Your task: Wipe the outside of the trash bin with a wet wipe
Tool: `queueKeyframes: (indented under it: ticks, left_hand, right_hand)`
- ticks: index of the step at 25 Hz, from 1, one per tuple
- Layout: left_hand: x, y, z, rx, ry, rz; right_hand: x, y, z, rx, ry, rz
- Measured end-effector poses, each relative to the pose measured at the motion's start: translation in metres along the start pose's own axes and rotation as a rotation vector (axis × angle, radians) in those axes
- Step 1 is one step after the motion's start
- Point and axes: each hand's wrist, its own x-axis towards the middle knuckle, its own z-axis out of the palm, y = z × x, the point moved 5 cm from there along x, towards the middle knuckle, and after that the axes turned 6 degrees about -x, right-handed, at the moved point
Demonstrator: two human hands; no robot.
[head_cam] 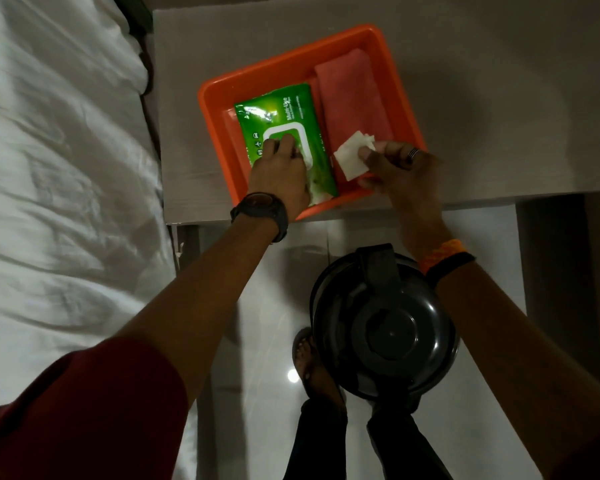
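Beside bed (49,168), table (499,116) is carrying orange tray (222,84); left hand (281,174) is pressing wipes pack (284,133), fingers bent, grasping nothing; right hand (395,168) grip is pinching wet wipe (352,159) closed.

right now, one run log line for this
left hand: on wet wipe pack flap | right hand: holding wet wipe | trash bin: untouched

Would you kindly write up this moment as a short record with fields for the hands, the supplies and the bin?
left hand: pressing on the flap of the green wipe pack
right hand: pinching a white wet wipe
orange tray: on the table, holds the pack and a folded pink cloth
trash bin: black, lid closed, on the floor below the table edge
wiping: not yet begun
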Motion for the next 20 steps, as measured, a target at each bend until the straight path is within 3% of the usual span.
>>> queueKeyframes:
  ticks: [2, 4, 6, 8, 9, 12, 17, 20]
  left_hand:
    - [0.000, 0.014, -0.006, -0.079, 0.008, -0.009]
    - [-0.012, 0.039, -0.012, -0.382, 0.129, 0.021]
    - [-0.039, 0.064, -0.011, -0.951, 0.243, -0.055]
    - [-0.064, 0.096, 0.010, -1.525, 0.095, -0.239]
    - [-0.076, 0.113, 0.023, -1.695, -0.006, -0.289]
    - [-0.104, 0.151, 0.050, -1.868, -0.121, -0.369]
    - [-0.130, 0.196, 0.079, -1.909, -0.130, -0.462]
    - [-0.135, 0.215, 0.090, -1.891, -0.111, -0.470]
  right_hand:
    - [-0.015, 0.003, -0.012, 0.078, -0.019, 0.022]
    - [-0.029, 0.009, -0.031, 0.142, 0.013, 0.010]
    - [-0.044, 0.014, -0.054, 0.078, 0.097, -0.054]
    - [-0.062, 0.022, -0.077, -0.052, 0.164, -0.119]
    - [-0.072, 0.028, -0.087, -0.079, 0.165, -0.129]
    - [-0.096, 0.055, -0.121, -0.021, 0.078, -0.092]
    - [-0.112, 0.101, -0.171, 0.259, -0.067, 0.081]
    - [-0.114, 0.132, -0.198, 0.399, 0.038, 0.274]
